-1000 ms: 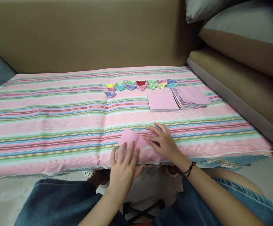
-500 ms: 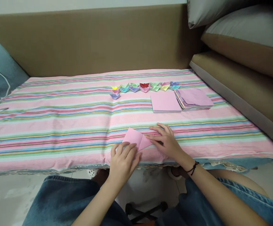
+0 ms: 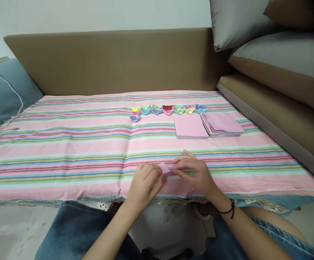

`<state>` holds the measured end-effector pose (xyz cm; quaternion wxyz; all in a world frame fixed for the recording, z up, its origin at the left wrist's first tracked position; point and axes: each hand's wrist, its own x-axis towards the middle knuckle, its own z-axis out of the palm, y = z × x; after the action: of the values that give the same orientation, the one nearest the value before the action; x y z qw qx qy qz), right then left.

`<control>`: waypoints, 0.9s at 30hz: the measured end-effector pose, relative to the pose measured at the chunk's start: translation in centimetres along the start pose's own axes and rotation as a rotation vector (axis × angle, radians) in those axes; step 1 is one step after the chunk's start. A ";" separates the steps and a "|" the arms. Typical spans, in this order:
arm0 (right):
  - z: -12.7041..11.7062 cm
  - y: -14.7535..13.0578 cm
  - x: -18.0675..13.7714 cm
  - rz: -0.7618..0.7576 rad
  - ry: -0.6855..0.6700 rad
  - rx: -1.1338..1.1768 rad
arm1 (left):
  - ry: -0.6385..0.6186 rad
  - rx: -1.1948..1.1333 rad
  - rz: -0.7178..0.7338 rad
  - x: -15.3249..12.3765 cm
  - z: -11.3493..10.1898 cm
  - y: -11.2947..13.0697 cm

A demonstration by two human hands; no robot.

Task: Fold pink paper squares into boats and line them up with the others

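Pink paper [image 3: 164, 168] is grasped by the fingers of the left hand [image 3: 147, 182] and right hand [image 3: 199, 175] near the striped cloth's [image 3: 92, 146] front edge. Folded boats [image 3: 168, 110] are lined up nearer its back edge.

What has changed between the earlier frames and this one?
The left hand, spread over the pink paper at first, has curled its fingers in at the paper's left side; less of the sheet shows now. The right hand stays at its right tip. The folded paper boats and paper stacks stayed put.
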<state>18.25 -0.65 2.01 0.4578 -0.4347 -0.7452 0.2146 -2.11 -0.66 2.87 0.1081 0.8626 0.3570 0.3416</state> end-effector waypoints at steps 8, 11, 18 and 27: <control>0.0 -2.2 0.3 0.433 -0.042 0.490 | -0.078 -0.813 -0.696 1.1 -0.4 1.2; 0.4 -2.1 0.4 0.531 -0.043 0.579 | -0.092 -0.889 -0.724 1.2 -0.2 1.1; 1.0 -2.2 0.2 0.550 -0.037 0.569 | -0.074 -0.808 -0.719 1.0 0.3 1.1; 1.1 -2.4 0.4 0.588 -0.020 0.624 | -0.057 -0.774 -0.663 0.8 0.8 1.1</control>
<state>16.15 -1.48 3.41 0.4792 -0.4674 -0.4934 0.5554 -0.58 -0.91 3.19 0.5319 0.6088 0.4557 0.3726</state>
